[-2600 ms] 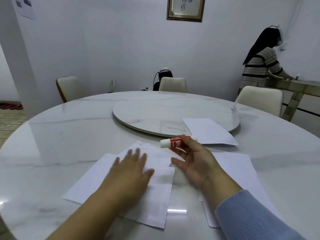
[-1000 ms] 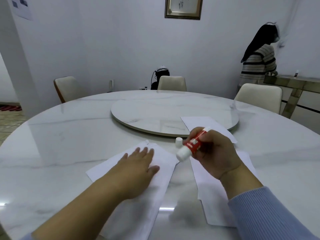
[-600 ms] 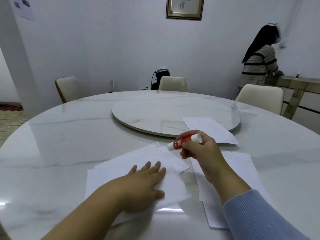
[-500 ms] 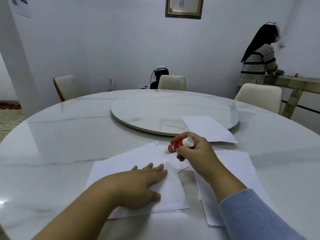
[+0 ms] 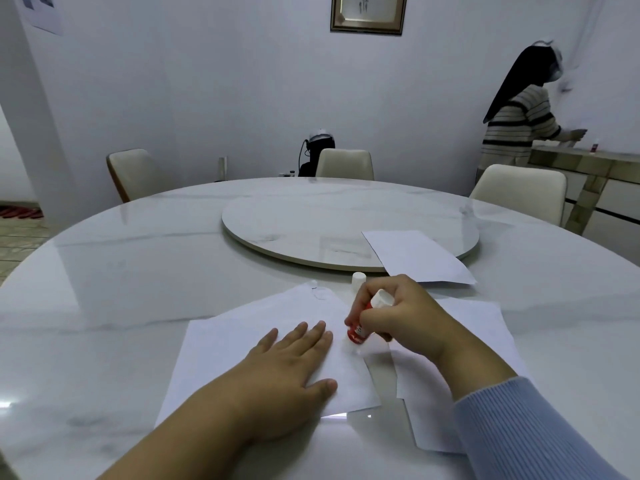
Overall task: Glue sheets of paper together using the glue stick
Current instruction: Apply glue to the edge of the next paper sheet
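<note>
The glue stick (image 5: 363,323) is largely hidden by the right hand (image 5: 401,317); only its white end cap and the red lower barrel are seen, and the label print cannot be read. Whether the tip actually touches paper cannot be told, as the spot is blurred. The right forearm is cut off by the frame edge, in a blue ribbed sleeve (image 5: 533,434). The left forearm is cut off at the bottom edge too.

Paper sheets counted: four. Two overlapping sheets (image 5: 242,344) lie under the left hand (image 5: 287,368), one sheet (image 5: 478,327) lies under the right arm, one sheet (image 5: 415,258) lies partly on the turntable (image 5: 311,220) edge. One small white cap (image 5: 358,280) is seen standing on the marble table (image 5: 121,271), just behind the right hand. Three chairs (image 5: 131,171) are counted at the far side. One other person (image 5: 519,116) is seen at a side counter (image 5: 588,161), head blurred. One framed picture (image 5: 367,12) is cut off by the top edge.

The glue stick is gripped by the curled fingers of the right hand, tilted, red end down over the right edge of the top sheet, just beside the left fingertips (image 5: 322,329). The left hand is laid flat with fingers straight, pressed on the overlapping sheets; nothing is gripped by it.
</note>
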